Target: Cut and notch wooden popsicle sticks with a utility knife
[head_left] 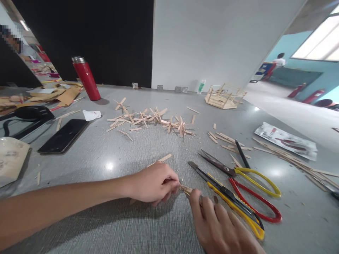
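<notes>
My left hand (pixel 155 183) rests on the grey table (pixel 111 218) with its fingers curled round a thin wooden stick (pixel 162 159) that pokes out past the knuckles. My right hand (pixel 221 225) comes up from below and pinches the short end of a small wooden piece (pixel 186 189) between the two hands. Just right of the hands lie a yellow utility knife (pixel 233 203) and scissors with one yellow and one red handle (pixel 249 183).
A heap of cut wooden sticks (pixel 150 120) lies mid-table, more sticks (pixel 225 138) and a black pen (pixel 241 153) to the right. A red flask (pixel 86 78), black phone (pixel 63 136), stick-built frame (pixel 224 96), glue tube (pixel 201 86) and printed packet (pixel 286 140) stand around.
</notes>
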The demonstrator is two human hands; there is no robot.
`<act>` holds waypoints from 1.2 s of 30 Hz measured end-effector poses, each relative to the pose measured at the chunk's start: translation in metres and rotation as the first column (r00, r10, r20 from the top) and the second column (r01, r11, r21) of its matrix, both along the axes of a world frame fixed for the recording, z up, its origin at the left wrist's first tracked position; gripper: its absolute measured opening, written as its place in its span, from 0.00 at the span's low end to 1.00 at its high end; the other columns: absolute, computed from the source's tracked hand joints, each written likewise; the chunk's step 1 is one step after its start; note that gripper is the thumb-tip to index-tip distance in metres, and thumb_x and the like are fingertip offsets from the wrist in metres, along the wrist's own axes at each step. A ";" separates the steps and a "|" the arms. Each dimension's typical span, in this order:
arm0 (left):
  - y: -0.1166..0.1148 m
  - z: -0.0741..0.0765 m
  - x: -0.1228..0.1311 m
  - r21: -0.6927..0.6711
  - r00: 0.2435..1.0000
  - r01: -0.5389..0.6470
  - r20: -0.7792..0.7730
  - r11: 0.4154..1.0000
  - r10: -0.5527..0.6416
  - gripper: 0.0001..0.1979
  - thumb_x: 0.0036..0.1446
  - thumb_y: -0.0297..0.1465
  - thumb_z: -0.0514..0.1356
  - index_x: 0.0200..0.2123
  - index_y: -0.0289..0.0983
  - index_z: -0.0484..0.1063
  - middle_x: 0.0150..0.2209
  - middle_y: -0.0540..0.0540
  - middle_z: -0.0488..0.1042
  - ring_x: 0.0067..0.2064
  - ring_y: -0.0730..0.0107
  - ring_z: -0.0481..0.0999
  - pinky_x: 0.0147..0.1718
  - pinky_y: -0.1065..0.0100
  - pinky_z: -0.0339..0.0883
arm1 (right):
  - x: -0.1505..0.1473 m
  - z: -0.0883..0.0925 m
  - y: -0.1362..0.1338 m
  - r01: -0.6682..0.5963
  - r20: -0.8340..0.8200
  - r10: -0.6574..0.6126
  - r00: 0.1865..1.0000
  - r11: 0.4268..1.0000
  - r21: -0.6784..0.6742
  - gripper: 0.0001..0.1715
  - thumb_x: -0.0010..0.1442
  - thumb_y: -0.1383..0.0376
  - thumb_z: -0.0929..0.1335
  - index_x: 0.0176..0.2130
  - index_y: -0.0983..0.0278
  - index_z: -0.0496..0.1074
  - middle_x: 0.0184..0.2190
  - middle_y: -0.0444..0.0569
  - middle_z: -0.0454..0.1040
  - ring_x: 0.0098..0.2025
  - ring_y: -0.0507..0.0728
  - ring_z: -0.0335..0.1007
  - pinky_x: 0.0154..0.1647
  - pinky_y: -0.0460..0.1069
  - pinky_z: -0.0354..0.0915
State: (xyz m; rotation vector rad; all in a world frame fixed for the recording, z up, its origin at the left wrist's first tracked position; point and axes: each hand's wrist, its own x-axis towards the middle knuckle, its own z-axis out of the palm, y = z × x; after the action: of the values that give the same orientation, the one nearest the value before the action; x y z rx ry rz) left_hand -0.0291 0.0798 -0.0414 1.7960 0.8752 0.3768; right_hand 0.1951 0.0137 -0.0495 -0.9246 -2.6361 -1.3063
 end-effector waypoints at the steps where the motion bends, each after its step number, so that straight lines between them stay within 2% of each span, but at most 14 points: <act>1: 0.000 0.000 0.000 -0.002 1.000 0.000 0.000 1.000 0.000 0.16 0.67 0.27 0.50 0.25 0.36 0.63 0.18 0.56 0.67 0.14 0.82 0.66 0.17 0.78 0.60 | -0.002 0.000 -0.001 0.020 0.030 -0.020 0.999 1.000 0.015 0.21 0.63 0.78 0.59 0.46 0.78 0.77 0.23 0.48 0.68 0.21 0.53 0.65 0.20 0.48 0.58; 4: 0.000 -0.002 0.000 -0.013 1.000 0.005 0.001 1.000 -0.005 0.15 0.66 0.26 0.49 0.25 0.36 0.64 0.18 0.56 0.67 0.14 0.81 0.66 0.16 0.78 0.59 | -0.005 0.001 -0.003 0.036 0.042 -0.038 0.998 0.999 0.037 0.22 0.64 0.78 0.59 0.47 0.75 0.78 0.21 0.45 0.66 0.19 0.51 0.61 0.19 0.47 0.56; 10: 0.001 -0.002 0.000 -0.030 1.000 -0.005 -0.006 1.000 0.005 0.15 0.66 0.27 0.50 0.25 0.37 0.64 0.18 0.56 0.67 0.14 0.81 0.66 0.15 0.78 0.59 | -0.007 0.005 -0.004 0.033 0.010 -0.034 0.999 0.999 0.031 0.29 0.65 0.81 0.54 0.48 0.75 0.79 0.17 0.44 0.63 0.17 0.50 0.58 0.18 0.47 0.55; 15: 0.001 -0.003 0.000 -0.048 1.000 -0.015 -0.027 0.999 0.014 0.15 0.67 0.29 0.49 0.26 0.37 0.66 0.18 0.56 0.66 0.14 0.80 0.66 0.14 0.77 0.57 | -0.009 0.003 -0.006 0.051 0.022 -0.052 0.998 0.998 0.039 0.29 0.64 0.81 0.54 0.50 0.78 0.78 0.18 0.43 0.62 0.16 0.50 0.58 0.18 0.46 0.54; 22: 0.003 0.000 0.000 -0.055 1.000 -0.003 -0.016 0.998 0.002 0.15 0.66 0.27 0.49 0.26 0.37 0.66 0.18 0.56 0.66 0.14 0.80 0.65 0.14 0.77 0.57 | -0.002 -0.004 -0.003 0.037 -0.018 -0.036 0.999 0.996 0.076 0.26 0.66 0.79 0.56 0.50 0.76 0.78 0.17 0.41 0.61 0.16 0.49 0.55 0.18 0.46 0.52; 27: 0.003 0.001 -0.001 -0.062 1.000 0.006 -0.020 0.998 -0.008 0.14 0.66 0.27 0.49 0.26 0.36 0.66 0.19 0.56 0.67 0.14 0.80 0.66 0.14 0.78 0.57 | 0.002 -0.003 -0.004 0.037 -0.093 -0.037 0.995 0.999 0.001 0.24 0.67 0.78 0.57 0.50 0.71 0.78 0.18 0.42 0.64 0.18 0.49 0.56 0.19 0.46 0.52; 33: 0.002 -0.001 -0.002 -0.060 1.000 -0.003 -0.014 0.998 0.002 0.15 0.66 0.27 0.49 0.26 0.36 0.66 0.18 0.55 0.67 0.15 0.80 0.66 0.15 0.77 0.58 | 0.004 -0.001 -0.005 0.034 -0.022 -0.034 0.999 0.999 0.011 0.28 0.63 0.80 0.55 0.52 0.77 0.76 0.21 0.46 0.67 0.19 0.52 0.61 0.20 0.48 0.57; 36: 0.001 -0.002 -0.001 -0.043 1.000 -0.027 -0.014 0.999 0.026 0.15 0.67 0.28 0.50 0.26 0.36 0.66 0.18 0.56 0.67 0.15 0.80 0.67 0.16 0.77 0.59 | 0.009 -0.002 -0.004 0.021 -0.017 -0.021 1.000 0.999 -0.025 0.31 0.59 0.82 0.54 0.55 0.79 0.73 0.23 0.47 0.69 0.21 0.53 0.66 0.22 0.49 0.60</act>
State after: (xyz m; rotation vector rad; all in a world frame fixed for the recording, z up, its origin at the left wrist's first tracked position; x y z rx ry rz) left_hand -0.0301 0.0804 -0.0439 1.7502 0.9105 0.3607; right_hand 0.2040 0.0102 -0.0512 -0.9652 -2.6431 -1.2667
